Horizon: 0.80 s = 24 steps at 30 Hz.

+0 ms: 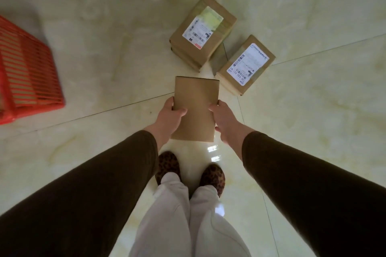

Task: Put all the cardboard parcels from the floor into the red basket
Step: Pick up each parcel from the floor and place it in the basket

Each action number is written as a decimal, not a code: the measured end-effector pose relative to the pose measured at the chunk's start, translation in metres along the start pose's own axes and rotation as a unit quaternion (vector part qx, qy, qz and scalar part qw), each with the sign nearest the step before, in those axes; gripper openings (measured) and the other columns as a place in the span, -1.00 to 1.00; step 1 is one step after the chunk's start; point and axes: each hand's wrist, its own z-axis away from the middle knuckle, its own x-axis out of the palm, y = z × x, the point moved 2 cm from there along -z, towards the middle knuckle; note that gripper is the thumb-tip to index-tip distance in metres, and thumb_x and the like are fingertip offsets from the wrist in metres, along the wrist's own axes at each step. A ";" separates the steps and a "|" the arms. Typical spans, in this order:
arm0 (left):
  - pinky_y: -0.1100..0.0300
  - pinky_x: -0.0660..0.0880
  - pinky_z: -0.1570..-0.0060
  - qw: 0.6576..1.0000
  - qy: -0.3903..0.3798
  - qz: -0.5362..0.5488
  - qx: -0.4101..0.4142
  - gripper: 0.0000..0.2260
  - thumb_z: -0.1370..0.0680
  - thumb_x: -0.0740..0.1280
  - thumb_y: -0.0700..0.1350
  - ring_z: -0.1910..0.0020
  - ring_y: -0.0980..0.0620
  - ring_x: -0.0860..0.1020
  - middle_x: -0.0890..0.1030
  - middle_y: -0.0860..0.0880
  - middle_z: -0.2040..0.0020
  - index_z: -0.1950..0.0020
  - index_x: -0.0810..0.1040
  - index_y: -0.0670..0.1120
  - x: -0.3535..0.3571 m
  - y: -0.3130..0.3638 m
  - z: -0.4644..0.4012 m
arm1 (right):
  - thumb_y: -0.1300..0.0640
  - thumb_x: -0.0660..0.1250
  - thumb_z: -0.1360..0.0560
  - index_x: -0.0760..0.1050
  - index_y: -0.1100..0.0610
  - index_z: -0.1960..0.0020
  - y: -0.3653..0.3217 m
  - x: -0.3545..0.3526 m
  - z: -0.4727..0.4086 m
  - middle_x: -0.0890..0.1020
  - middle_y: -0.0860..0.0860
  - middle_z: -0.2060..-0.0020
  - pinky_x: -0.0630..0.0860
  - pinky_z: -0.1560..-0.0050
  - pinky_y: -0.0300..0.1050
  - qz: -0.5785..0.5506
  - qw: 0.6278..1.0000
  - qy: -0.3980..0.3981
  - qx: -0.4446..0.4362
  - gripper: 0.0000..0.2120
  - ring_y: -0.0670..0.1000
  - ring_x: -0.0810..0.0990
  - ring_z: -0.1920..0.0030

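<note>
A plain brown cardboard parcel (196, 106) is held above the floor in front of me, its blank face up. My left hand (170, 118) grips its left edge and my right hand (224, 120) grips its right edge. Two more cardboard parcels lie on the floor beyond it: one with a white and green label (203, 31), and one with a white barcode label (246, 64) to its right. The red basket (27, 75) stands on the floor at the far left, partly cut off by the frame edge.
The floor is glossy cream tile (104, 27) with dark grout lines. My feet in leopard-print slippers (213, 177) stand directly below the held parcel.
</note>
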 end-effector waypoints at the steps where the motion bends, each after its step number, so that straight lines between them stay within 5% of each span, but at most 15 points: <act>1: 0.04 0.38 -0.17 1.000 0.007 0.017 0.008 -0.44 -0.64 0.30 -0.06 -0.24 -0.06 0.44 0.44 -0.04 -0.41 -0.60 0.19 0.07 -0.005 0.004 0.008 | 0.08 0.21 -0.59 0.37 -0.01 -0.47 -0.005 0.001 0.009 0.61 0.06 -0.21 0.47 0.13 -0.13 -0.001 1.000 0.006 -0.015 -0.56 0.02 0.60 -0.08; 7: 0.02 0.42 -0.09 0.994 0.046 0.086 0.057 -0.53 -0.65 0.28 -0.06 -0.23 -0.08 0.48 0.45 -0.03 -0.37 -0.53 0.25 0.16 -0.057 0.036 0.075 | 0.19 0.19 -0.56 0.48 0.03 -0.38 -0.051 0.022 0.076 0.65 0.03 -0.12 0.50 0.13 -0.12 0.033 0.995 0.022 -0.086 -0.59 0.06 0.61 -0.03; 11: -0.03 0.52 -0.06 0.987 0.061 0.129 0.079 -0.57 -0.66 0.26 -0.08 -0.19 -0.10 0.54 0.50 -0.06 -0.33 -0.51 0.27 0.15 -0.111 0.050 0.119 | 0.14 0.24 -0.59 0.46 0.00 -0.41 -0.081 0.056 0.125 0.65 -0.04 -0.07 0.60 -0.14 0.03 0.068 0.988 0.033 -0.136 -0.62 0.03 0.64 -0.05; 16: -0.18 0.57 -0.16 0.971 0.087 0.197 0.099 -0.55 -0.66 0.25 -0.11 -0.17 -0.11 0.58 0.53 -0.05 -0.27 -0.53 0.28 0.16 -0.189 0.047 0.163 | 0.07 0.26 -0.61 0.40 -0.02 -0.45 -0.109 0.123 0.178 0.59 -0.03 -0.12 0.52 -0.19 0.05 0.111 0.975 0.043 -0.187 -0.59 0.05 0.58 -0.12; 24: 0.20 0.52 -0.04 0.957 0.127 0.210 0.155 -0.49 -0.65 0.29 -0.11 -0.21 0.07 0.52 0.47 0.04 -0.37 -0.58 0.25 0.11 -0.327 -0.007 0.206 | 0.01 0.25 -0.63 0.41 0.01 -0.43 -0.101 0.264 0.245 0.60 0.01 -0.16 0.54 -0.20 0.07 0.127 0.971 0.023 -0.199 -0.63 0.08 0.58 -0.13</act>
